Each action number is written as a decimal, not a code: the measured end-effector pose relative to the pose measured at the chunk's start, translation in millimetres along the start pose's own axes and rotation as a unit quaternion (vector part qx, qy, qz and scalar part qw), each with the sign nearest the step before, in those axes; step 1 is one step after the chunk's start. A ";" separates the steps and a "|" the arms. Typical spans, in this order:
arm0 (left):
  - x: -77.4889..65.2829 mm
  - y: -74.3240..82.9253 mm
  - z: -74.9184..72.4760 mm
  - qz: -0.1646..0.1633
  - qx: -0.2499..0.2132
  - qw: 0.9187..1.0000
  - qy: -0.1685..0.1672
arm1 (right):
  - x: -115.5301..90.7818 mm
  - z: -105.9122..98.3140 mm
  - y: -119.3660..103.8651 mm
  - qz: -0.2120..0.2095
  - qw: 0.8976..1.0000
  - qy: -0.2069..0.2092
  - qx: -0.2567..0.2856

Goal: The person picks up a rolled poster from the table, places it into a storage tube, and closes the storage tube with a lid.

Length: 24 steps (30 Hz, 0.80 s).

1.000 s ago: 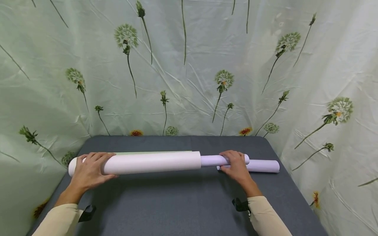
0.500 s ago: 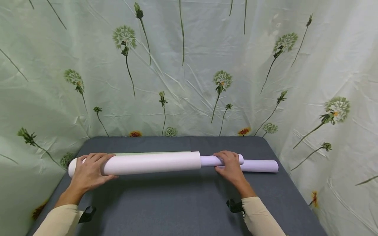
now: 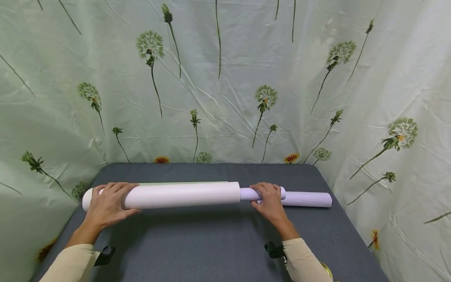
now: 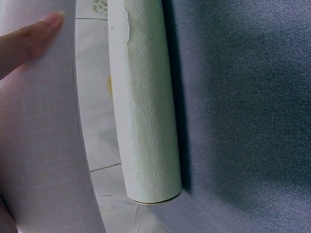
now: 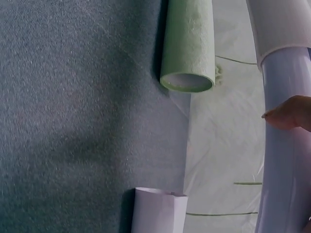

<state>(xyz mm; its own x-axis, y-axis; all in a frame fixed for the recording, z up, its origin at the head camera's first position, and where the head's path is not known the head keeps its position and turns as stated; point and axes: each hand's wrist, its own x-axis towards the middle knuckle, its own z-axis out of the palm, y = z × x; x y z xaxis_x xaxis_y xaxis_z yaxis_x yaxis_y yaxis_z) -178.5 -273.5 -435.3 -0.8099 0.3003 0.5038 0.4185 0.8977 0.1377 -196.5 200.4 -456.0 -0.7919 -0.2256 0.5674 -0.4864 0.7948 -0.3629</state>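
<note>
My left hand (image 3: pixel 108 206) grips the left end of a wide white tube (image 3: pixel 186 194), held level above the table. Out of the tube's right end sticks a thinner roll of white paper (image 3: pixel 246 194), its other end hidden inside. Near the outer end of that roll, my right hand (image 3: pixel 269 203) holds it, the thumb (image 5: pixel 289 114) lying along its side in the right wrist view. A pale green tube (image 5: pixel 189 43) lies on the table behind the white one, mostly hidden in the head view. A second roll of white paper (image 3: pixel 308 199) lies at the right.
The table (image 3: pixel 197 243) has a dark grey cloth top. A curtain with dandelion prints (image 3: pixel 218 98) hangs behind and at both sides. A gold-rimmed round thing (image 3: pixel 327 269), mostly hidden, shows beside my right sleeve.
My right hand has moved left with the thin paper roll, which now goes deeper into the white tube. The left hand and the white tube have stayed nearly still. The gold-rimmed thing has come into view.
</note>
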 end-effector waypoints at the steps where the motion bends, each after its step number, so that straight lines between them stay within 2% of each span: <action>1: -0.1 -0.3 0.5 0.001 0.002 1.000 0.003 | 0.0 0.9 -0.6 -0.003 1.000 0.003 -0.001; 6: 0.0 -1.3 2.2 0.004 0.000 1.000 0.009 | 0.9 5.2 -4.0 -0.014 1.000 0.015 -0.010; 14: 0.5 -0.1 3.7 0.002 -0.004 1.000 0.007 | 2.2 10.3 -12.8 -0.004 1.000 -0.005 0.000; 24: 1.7 0.8 3.4 -0.002 -0.005 1.000 0.004 | 6.5 13.4 -19.7 -0.008 1.000 -0.006 -0.002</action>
<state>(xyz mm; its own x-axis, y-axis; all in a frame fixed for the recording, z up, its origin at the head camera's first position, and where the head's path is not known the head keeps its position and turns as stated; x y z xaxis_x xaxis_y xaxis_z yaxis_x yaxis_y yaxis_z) -181.0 -271.2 -437.2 -0.8087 0.2932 0.5099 0.4182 0.8962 0.1480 -197.1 175.8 -455.0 -0.7882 -0.2461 0.5641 -0.4985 0.7928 -0.3506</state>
